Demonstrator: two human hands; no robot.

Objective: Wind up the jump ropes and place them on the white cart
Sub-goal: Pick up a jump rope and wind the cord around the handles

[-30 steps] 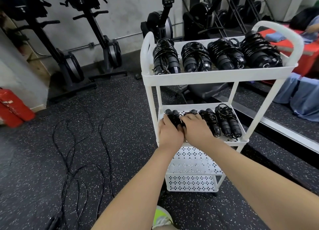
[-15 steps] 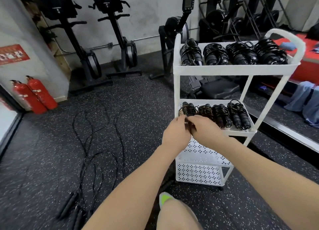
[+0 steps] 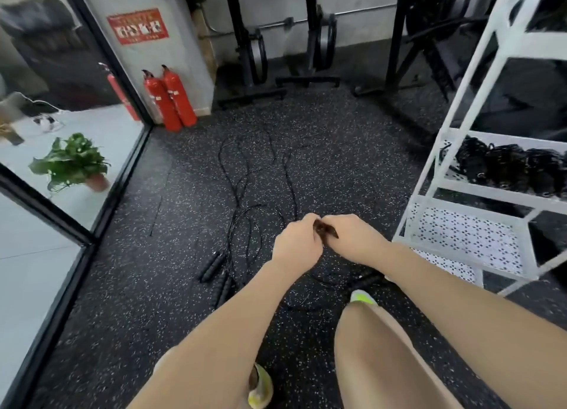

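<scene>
Both hands meet mid-frame, the left hand (image 3: pixel 296 244) and right hand (image 3: pixel 356 240) curled, fingertips touching over a small dark shape (what it is, I cannot tell). Unwound jump ropes (image 3: pixel 245 200) sprawl on the speckled floor (image 3: pixel 153 255) at twelve o'clock; the white cart (image 3: pixel 478 194), holding wound bundles (image 3: pixel 506 169), stands at three o'clock.

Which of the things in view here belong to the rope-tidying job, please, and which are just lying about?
Job:
loose jump ropes on the floor
white cart
wound ropes on its middle shelf

Lying about:
fire extinguishers
potted plant
red sign
exercise machines
</scene>
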